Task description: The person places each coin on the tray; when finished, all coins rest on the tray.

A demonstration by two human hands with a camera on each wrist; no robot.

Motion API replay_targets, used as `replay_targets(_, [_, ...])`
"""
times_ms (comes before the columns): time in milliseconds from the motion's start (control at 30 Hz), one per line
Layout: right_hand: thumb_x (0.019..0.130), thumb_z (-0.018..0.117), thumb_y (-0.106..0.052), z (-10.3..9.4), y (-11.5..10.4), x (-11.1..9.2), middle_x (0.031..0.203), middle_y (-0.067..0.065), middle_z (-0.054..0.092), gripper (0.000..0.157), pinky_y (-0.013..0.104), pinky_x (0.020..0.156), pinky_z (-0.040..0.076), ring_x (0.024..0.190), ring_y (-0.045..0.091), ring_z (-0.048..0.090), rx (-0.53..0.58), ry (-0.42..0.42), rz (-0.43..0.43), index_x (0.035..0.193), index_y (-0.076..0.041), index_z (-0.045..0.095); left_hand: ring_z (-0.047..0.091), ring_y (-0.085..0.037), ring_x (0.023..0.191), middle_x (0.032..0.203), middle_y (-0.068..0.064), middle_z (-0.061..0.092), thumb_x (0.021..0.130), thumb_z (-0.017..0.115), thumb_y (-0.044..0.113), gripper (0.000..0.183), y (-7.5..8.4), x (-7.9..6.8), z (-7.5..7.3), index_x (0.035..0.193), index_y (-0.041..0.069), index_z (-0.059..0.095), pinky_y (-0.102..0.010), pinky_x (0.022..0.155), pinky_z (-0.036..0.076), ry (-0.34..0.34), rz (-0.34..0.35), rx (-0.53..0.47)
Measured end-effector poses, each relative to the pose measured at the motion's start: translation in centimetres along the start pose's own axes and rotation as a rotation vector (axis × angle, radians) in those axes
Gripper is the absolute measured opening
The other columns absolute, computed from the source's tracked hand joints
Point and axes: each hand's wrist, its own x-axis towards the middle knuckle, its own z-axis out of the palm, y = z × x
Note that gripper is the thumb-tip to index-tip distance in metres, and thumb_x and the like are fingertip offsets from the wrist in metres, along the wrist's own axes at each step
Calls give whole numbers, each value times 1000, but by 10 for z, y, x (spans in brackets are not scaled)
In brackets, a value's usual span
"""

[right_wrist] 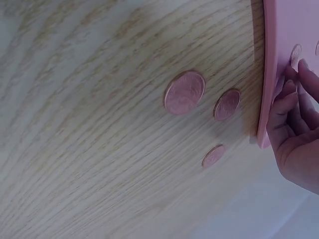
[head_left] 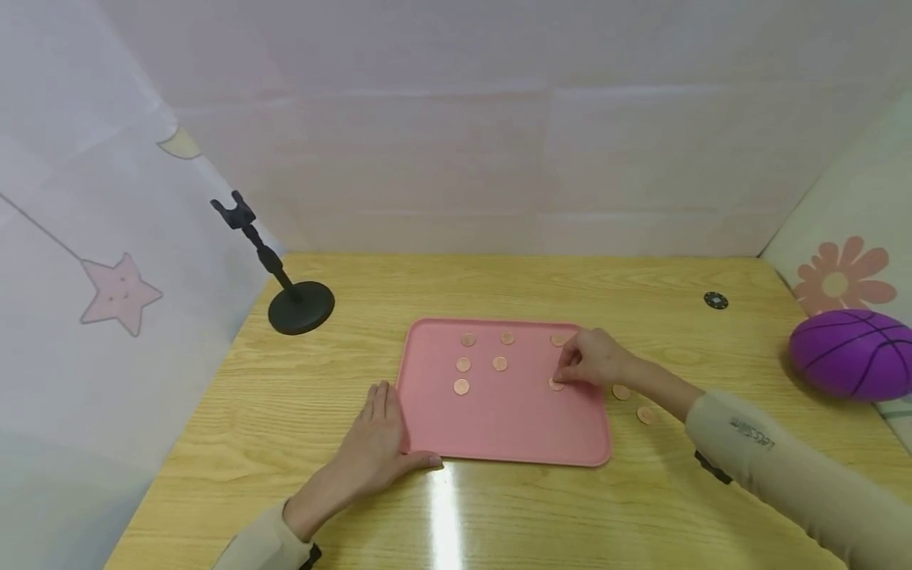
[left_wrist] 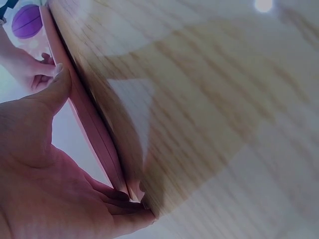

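A pink tray (head_left: 527, 427) lies on the table with several copper-coloured coins (head_left: 500, 363) flat on it, in loose rows. My left hand (head_left: 374, 443) rests against the tray's near left corner, its fingers straight along the left side and the thumb along the front edge. Over the tray's right part, my right hand (head_left: 594, 358) pinches a coin (head_left: 556, 385) with thumb and fingertips, down at the tray's surface. In the right wrist view that coin (right_wrist: 295, 54) shows at the fingertips, partly covered by them.
Right of the tray, three loose coins (right_wrist: 185, 92) lie on the wooden table (head_left: 342, 356). A black stand (head_left: 301, 307) is at the back left. A small black-and-white disc (head_left: 716, 300) lies at the back right, and a purple ball (head_left: 851, 354) sits by the right edge.
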Motion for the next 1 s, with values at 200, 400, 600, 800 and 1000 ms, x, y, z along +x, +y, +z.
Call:
replay_targets(200, [85, 75, -19, -20, 22, -20, 76, 1, 66, 14, 28, 60, 50, 68, 13, 58, 34, 74, 39, 86, -6, 70, 18, -54, 138, 146, -45, 18, 73, 70, 68, 127, 1, 0, 0, 144, -22, 17, -56, 113, 25, 2, -5, -3])
replay_targets(400, [87, 74, -24, -39, 59, -49, 95, 13, 65, 32, 40, 71, 53, 82, 23, 61, -95, 141, 90, 105, 1, 65, 17, -54, 139, 146, -45, 17, 74, 70, 68, 127, 2, 0, 1, 143, -23, 15, -55, 114, 22, 3, -3, 0])
replay_targets(600, [87, 74, -32, -42, 78, -54, 90, 9, 65, 37, 41, 71, 51, 83, 23, 58, -195, 127, 54, 103, 0, 65, 18, -54, 138, 145, -45, 19, 74, 70, 68, 126, 1, 0, 1, 143, -23, 16, -55, 114, 23, 5, 4, 15])
replay_targets(800, [89, 73, -29, -42, 75, -52, 85, 3, 66, 29, 39, 69, 53, 78, 18, 61, -172, 110, 36, 98, -3, 65, 20, -54, 138, 146, -45, 19, 73, 70, 69, 127, 0, 1, 1, 144, -22, 16, -55, 113, 25, 13, 5, 8])
replay_targets(1000, [88, 74, -20, -38, 77, -49, 82, -1, 63, 14, 33, 66, 50, 74, 13, 56, -187, 97, 15, 93, -10, 66, 19, -53, 139, 147, -44, 19, 74, 69, 69, 127, 0, 1, 2, 144, -22, 16, -55, 114, 24, -2, -5, 10])
